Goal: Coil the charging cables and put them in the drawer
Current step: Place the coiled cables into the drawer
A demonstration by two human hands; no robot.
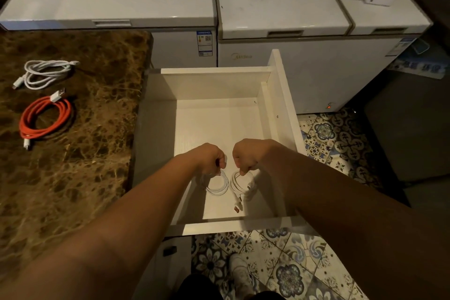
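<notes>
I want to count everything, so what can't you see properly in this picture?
All head view:
- Left hand's fingers: curled under, hidden by its back.
- Top of left white coiled cable: hidden by that hand.
- Small white charger on the chest freezer: too far to identify.
- Blue label: print too small.

On the brown, marble-veined desk (73, 165) lie a white cable (45, 73) and an orange-red cable (43, 117). The drawer (219, 85) is white; the floor tiles (292, 263) bear blue floral patterns.

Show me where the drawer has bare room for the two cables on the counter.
Free: the drawer floor between its back wall and both hands. Crowded: the front, where the left hand and right hand hold white coils.
</notes>
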